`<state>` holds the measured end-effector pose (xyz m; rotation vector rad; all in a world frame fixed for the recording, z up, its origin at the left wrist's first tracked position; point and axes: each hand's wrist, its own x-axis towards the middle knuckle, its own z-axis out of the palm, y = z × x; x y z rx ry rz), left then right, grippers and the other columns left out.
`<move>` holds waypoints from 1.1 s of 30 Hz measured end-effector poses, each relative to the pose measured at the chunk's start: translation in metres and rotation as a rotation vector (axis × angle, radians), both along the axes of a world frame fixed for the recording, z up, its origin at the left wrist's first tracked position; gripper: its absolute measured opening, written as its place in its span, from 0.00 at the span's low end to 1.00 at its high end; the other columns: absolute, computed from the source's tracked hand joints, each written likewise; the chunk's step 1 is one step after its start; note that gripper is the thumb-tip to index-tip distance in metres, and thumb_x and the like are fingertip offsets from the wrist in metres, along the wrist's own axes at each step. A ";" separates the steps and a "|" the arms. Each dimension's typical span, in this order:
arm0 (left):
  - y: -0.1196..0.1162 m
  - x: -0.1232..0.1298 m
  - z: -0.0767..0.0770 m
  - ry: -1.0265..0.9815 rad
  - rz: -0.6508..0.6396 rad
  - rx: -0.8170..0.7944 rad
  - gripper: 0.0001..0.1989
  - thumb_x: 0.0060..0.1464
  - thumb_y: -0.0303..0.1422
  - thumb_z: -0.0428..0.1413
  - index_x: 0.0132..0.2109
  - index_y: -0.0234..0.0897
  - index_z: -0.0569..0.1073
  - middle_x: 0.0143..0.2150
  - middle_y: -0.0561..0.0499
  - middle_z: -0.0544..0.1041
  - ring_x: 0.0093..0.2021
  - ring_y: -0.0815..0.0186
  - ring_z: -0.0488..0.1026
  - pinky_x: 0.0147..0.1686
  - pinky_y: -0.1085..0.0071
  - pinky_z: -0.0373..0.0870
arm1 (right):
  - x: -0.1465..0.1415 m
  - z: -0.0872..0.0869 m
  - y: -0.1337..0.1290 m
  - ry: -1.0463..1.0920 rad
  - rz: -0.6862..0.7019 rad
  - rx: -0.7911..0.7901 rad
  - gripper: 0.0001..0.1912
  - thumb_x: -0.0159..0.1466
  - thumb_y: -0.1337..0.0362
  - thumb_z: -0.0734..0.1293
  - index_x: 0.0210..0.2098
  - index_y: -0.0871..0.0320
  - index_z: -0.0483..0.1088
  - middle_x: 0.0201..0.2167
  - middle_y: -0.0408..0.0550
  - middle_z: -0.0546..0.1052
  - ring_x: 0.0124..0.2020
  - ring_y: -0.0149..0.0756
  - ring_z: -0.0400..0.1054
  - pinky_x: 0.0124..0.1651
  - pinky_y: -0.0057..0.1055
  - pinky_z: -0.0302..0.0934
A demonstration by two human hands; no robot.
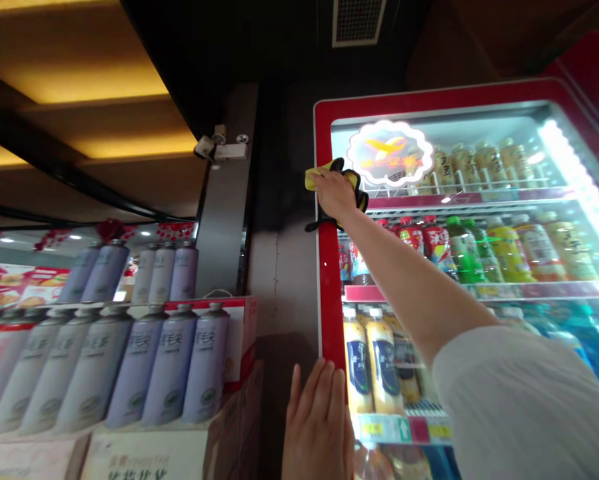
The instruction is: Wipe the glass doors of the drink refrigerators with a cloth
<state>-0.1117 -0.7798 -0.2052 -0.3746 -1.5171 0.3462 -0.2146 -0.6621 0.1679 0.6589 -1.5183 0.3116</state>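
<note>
My right hand [335, 195] is raised to the upper left part of a glass-fronted drinks cooler with a red frame [325, 287]. Its fingers are closed on a yellow and black cloth [354, 183], pressed against the frame's left edge and the glass beside it. Lower down, my left hand [319, 423] lies with its fingers stretched out and upright near the lower left edge of the frame, holding nothing. Behind the glass, rows of bottles [462, 250] stand on shelves, and a lit oval sign [390, 153] shows near the top.
To the left, rows of grey and lilac bottles [172, 367] stand on cartons [146, 453], with more bottles [162, 273] behind and above. A dark wall column [279, 267] rises between them and the cooler. An emergency light [230, 151] hangs higher up, and a vent [358, 22] is overhead.
</note>
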 end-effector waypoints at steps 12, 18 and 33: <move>0.008 0.003 -0.010 -0.157 0.019 0.120 0.23 0.63 0.28 0.49 0.65 0.36 0.66 0.60 0.45 0.78 0.63 0.58 0.72 0.71 0.51 0.56 | 0.007 -0.104 0.019 0.050 -0.037 0.206 0.25 0.75 0.64 0.52 0.66 0.47 0.68 0.70 0.42 0.66 0.63 0.48 0.62 0.63 0.48 0.55; 0.016 0.006 -0.008 -0.169 0.037 0.167 0.21 0.64 0.28 0.47 0.62 0.36 0.69 0.59 0.44 0.78 0.62 0.57 0.73 0.69 0.49 0.60 | 0.009 -0.152 0.026 -0.034 0.001 0.258 0.25 0.72 0.68 0.56 0.64 0.45 0.70 0.70 0.40 0.66 0.65 0.48 0.61 0.66 0.49 0.53; 0.011 0.012 -0.005 -0.121 0.104 0.174 0.36 0.67 0.37 0.49 0.76 0.32 0.46 0.72 0.40 0.64 0.74 0.54 0.58 0.73 0.51 0.52 | 0.007 -0.280 0.072 0.087 0.104 0.787 0.25 0.73 0.64 0.58 0.66 0.38 0.65 0.70 0.40 0.64 0.64 0.44 0.65 0.65 0.50 0.57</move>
